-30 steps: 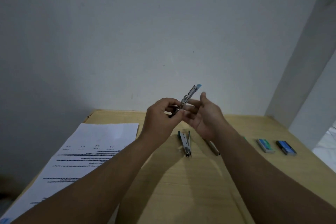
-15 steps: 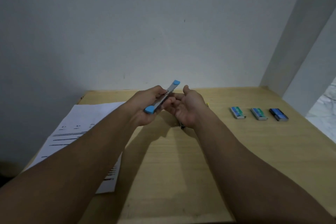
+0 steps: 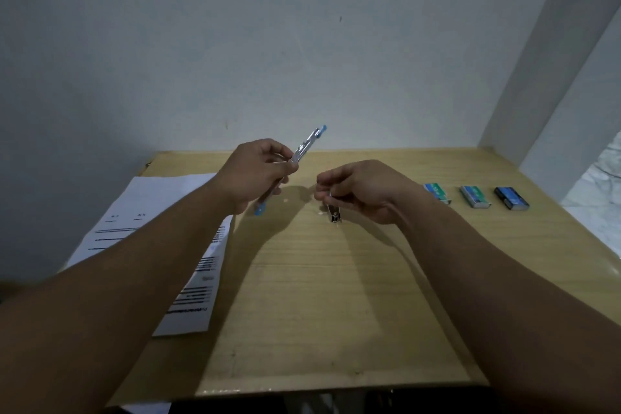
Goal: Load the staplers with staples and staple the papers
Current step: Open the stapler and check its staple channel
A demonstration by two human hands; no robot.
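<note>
My left hand (image 3: 257, 175) holds a slim silver stapler with blue ends (image 3: 306, 144), tilted up toward the wall above the wooden table (image 3: 322, 296). My right hand (image 3: 359, 190) is lowered over a second metal stapler (image 3: 334, 213) lying on the table, with its fingers closed at that stapler's far end; whether they grip it I cannot tell. Printed papers (image 3: 151, 212) lie to the left, partly under my left forearm. Three small staple boxes sit in a row at the right: two green ones (image 3: 437, 192) (image 3: 475, 196) and a dark blue one (image 3: 510, 198).
A plain wall stands right behind the table. A white pillar (image 3: 551, 54) rises at the far right corner, with marble floor (image 3: 601, 198) beyond the table's right edge. The table's front edge runs along the bottom of the view.
My hands have come apart. The left one has turned the blue-ended stapler upward, and the right one has dropped onto the stapler on the table. The view has tilted further down.
</note>
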